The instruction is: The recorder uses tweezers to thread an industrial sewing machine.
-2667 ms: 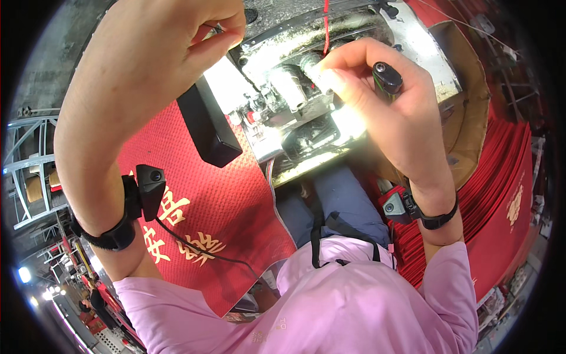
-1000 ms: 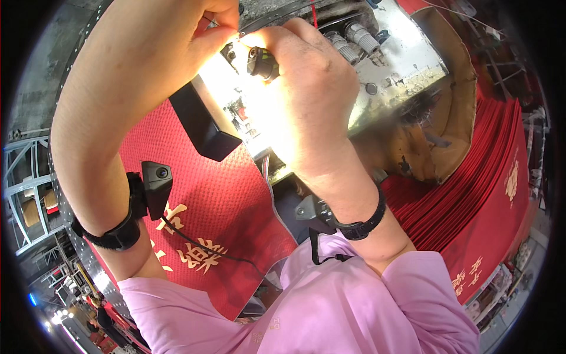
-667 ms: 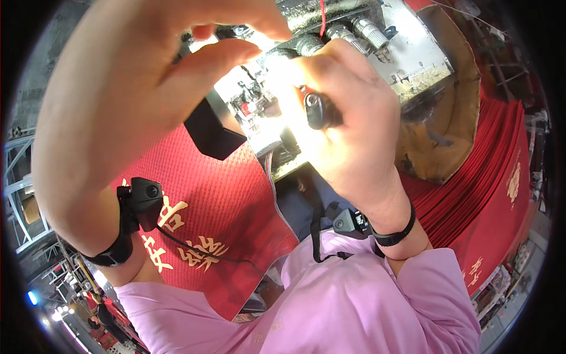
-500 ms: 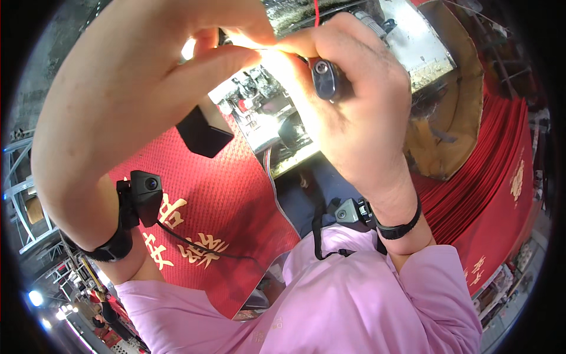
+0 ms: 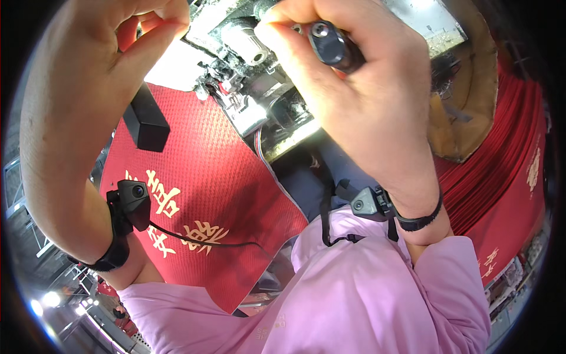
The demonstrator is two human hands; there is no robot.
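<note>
My left hand [image 5: 121, 56] is raised at the upper left, thumb and fingertips pinched together; whatever lies between them is too small to make out. From behind that hand juts a black rectangular block [image 5: 147, 127]; whether the fingers grip it is hidden. My right hand [image 5: 368, 76] is closed around a tool with a black oval handle [image 5: 333, 47], whose end carries a round metal fitting. The tool's working end is hidden by my fingers. Between and beyond the hands, brightly lit, stands a sewing machine [image 5: 244, 88] with exposed metal parts and lint on it.
A red textured mat [image 5: 194, 159] with gold characters drapes from the machine on the left. Stacked red mats [image 5: 501, 165] lie at the right, beside a brown curved sheet [image 5: 469, 118]. Each wrist carries a strapped small camera [image 5: 365, 203]; a black cable [image 5: 194, 241] crosses the left mat.
My hands have parted: the left moved left and slightly up, the right slightly right. The black block shifted left with my left hand, and more of the machine shows between them.
</note>
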